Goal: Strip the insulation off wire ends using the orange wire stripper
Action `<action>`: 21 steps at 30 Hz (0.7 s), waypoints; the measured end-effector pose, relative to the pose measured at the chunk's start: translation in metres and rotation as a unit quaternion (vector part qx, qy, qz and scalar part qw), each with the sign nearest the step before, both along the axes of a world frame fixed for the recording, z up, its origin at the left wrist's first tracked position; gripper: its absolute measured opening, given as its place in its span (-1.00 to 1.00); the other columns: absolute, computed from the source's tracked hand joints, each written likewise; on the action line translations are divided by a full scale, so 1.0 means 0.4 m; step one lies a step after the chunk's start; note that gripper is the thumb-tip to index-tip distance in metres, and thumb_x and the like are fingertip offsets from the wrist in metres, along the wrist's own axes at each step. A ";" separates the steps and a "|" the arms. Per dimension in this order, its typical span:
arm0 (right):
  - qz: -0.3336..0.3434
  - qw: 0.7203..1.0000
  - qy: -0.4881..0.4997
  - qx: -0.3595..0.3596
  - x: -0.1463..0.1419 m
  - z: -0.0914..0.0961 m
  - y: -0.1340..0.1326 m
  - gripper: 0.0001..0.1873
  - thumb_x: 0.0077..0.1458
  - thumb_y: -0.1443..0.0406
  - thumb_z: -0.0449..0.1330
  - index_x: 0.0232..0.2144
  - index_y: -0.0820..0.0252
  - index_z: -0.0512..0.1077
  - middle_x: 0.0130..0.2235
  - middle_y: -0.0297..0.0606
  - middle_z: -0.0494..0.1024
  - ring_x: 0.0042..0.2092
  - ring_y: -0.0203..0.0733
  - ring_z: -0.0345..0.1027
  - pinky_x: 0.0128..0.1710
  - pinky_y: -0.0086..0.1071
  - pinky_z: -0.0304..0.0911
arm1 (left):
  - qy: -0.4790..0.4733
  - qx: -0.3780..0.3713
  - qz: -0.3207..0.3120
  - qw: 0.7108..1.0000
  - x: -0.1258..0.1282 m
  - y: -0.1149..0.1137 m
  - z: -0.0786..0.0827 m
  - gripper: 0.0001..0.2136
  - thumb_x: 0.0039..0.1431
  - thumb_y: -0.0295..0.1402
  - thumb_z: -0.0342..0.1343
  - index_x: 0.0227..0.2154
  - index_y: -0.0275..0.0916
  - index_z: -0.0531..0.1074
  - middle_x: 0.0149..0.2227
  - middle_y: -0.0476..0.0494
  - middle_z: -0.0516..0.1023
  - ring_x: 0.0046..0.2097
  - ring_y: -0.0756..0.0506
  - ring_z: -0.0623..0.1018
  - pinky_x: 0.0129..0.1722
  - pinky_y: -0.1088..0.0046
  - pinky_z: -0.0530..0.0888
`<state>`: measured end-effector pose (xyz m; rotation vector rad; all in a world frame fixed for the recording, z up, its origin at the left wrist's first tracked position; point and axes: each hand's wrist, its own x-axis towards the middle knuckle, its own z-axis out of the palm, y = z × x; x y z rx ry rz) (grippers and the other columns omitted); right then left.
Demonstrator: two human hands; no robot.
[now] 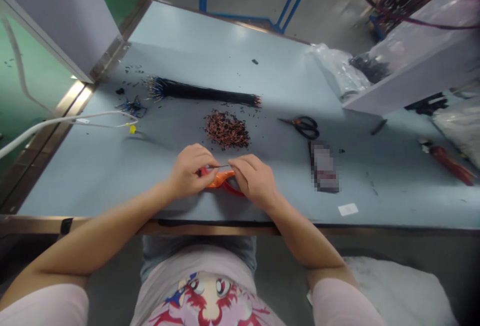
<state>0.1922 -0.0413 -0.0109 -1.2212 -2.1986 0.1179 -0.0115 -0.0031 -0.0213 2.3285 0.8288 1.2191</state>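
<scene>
Head camera view: at a blue-grey workbench (112,176), a person's left hand (189,171) and right hand (255,181) meet near the bench's front edge. Fingers curl inward on both, and each hand pinches a thin dark wire (221,166) that spans the narrow gap between them. Below the wire, an orange loop (221,179) lies on the bench under both hands. Fingers hide how the two meet, and whether the loop is plastic or insulated cable cannot be told from this angle.

Farther up the bench, a long black wire bundle (202,92) lies crosswise, its left end splayed into blue and silver strands. Just below it sits a loose copper-coloured heap (227,130) of short wire pieces. Neither hand touches them, and both remain sizeable lots; no separate stack of finished pieces can be made out. Scissors (303,127) lie to the right beside a blurred packet (323,166), with a red-handled tool (452,165) at the far right. To the left, a small blue wire tangle (132,107) rests near a yellow tag (132,129) on a white cable (45,126), and small black scraps dot the bench around the bundle.
</scene>
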 end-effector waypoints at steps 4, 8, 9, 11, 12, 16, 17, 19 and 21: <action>0.011 1.000 -0.018 -0.011 -0.007 0.002 -0.002 -0.79 0.24 0.34 0.00 -0.23 0.20 0.44 -0.28 -0.15 0.54 -0.25 -0.17 0.37 -0.25 -0.34 0.33 | 0.002 -0.034 -0.005 0.999 -0.005 0.002 0.008 -0.96 0.05 -0.48 0.12 -0.45 -0.24 0.44 -0.47 -0.05 0.50 -0.37 -0.02 0.40 -0.30 0.39 0.32; 0.006 0.999 -0.036 -0.011 -0.020 0.000 -0.008 -0.83 0.18 0.37 0.04 -0.32 0.21 0.43 -0.33 -0.18 0.52 -0.29 -0.20 0.35 -0.33 -0.39 0.28 | 0.018 -0.063 -0.022 0.998 -0.001 0.000 0.007 -0.94 0.02 -0.48 0.11 -0.51 -0.24 0.41 -0.52 -0.03 0.45 -0.40 -0.01 0.36 -0.31 0.39 0.30; 0.001 0.999 -0.043 -0.006 -0.022 -0.002 -0.009 -0.85 0.15 0.38 0.05 -0.37 0.21 0.43 -0.36 -0.20 0.51 -0.31 -0.21 0.35 -0.37 -0.40 0.26 | 0.021 -0.071 -0.033 0.997 0.001 -0.002 0.007 -0.93 0.01 -0.48 0.10 -0.54 -0.24 0.40 -0.54 -0.02 0.43 -0.41 -0.01 0.34 -0.33 0.40 0.29; -0.017 0.998 -0.053 0.004 -0.017 -0.005 -0.005 -0.87 0.07 0.41 0.07 -0.45 0.20 0.40 -0.40 -0.23 0.49 -0.35 -0.22 0.33 -0.42 -0.42 0.21 | 0.012 -0.088 -0.052 0.995 0.000 -0.003 0.009 -0.90 -0.02 -0.50 0.08 -0.58 -0.24 0.35 -0.57 0.00 0.38 -0.43 0.00 0.32 -0.37 0.42 0.27; -0.032 0.998 -0.052 0.009 -0.010 -0.005 0.000 -0.88 0.03 0.42 0.08 -0.48 0.19 0.39 -0.43 -0.24 0.47 -0.37 -0.22 0.32 -0.43 -0.42 0.19 | -0.003 -0.099 -0.054 0.994 -0.004 -0.001 0.012 -0.89 -0.02 -0.51 0.07 -0.60 -0.24 0.33 -0.57 0.00 0.36 -0.43 0.00 0.31 -0.38 0.42 0.27; -0.132 0.991 0.004 0.019 0.039 0.002 0.036 -0.87 -0.01 0.45 0.05 -0.45 0.20 0.39 -0.46 -0.27 0.42 -0.40 -0.23 0.31 -0.39 -0.38 0.22 | -0.133 -0.177 0.013 0.975 -0.041 0.025 0.033 -0.89 0.01 -0.48 0.07 -0.58 -0.23 0.33 -0.52 0.00 0.36 -0.41 0.01 0.35 -0.37 0.45 0.30; -0.149 0.989 0.017 0.013 0.050 0.004 0.044 -0.84 0.02 0.44 0.04 -0.40 0.21 0.41 -0.45 -0.27 0.43 -0.39 -0.22 0.32 -0.36 -0.37 0.25 | -0.165 -0.198 0.045 0.965 -0.051 0.033 0.038 -0.90 0.02 -0.46 0.09 -0.57 -0.22 0.35 -0.51 0.01 0.38 -0.41 0.02 0.36 -0.37 0.46 0.31; -0.162 0.986 0.023 -0.018 0.060 0.007 0.054 -0.74 0.09 0.43 0.00 -0.22 0.19 0.43 -0.37 -0.23 0.47 -0.32 -0.18 0.37 -0.28 -0.33 0.30 | -0.207 -0.233 0.111 0.944 -0.063 0.046 0.043 -0.92 0.02 -0.39 0.13 -0.53 -0.21 0.41 -0.51 0.02 0.41 -0.42 0.03 0.38 -0.39 0.49 0.32; -0.147 0.987 0.005 -0.064 0.053 0.004 0.055 -0.61 0.11 0.41 0.00 0.00 0.16 0.34 -0.15 -0.12 0.47 -0.15 -0.11 0.39 -0.16 -0.24 0.33 | -0.219 -0.259 0.152 0.928 -0.063 0.051 0.042 -0.93 0.01 -0.34 0.18 -0.51 -0.20 0.45 -0.49 0.02 0.46 -0.41 0.03 0.40 -0.39 0.51 0.34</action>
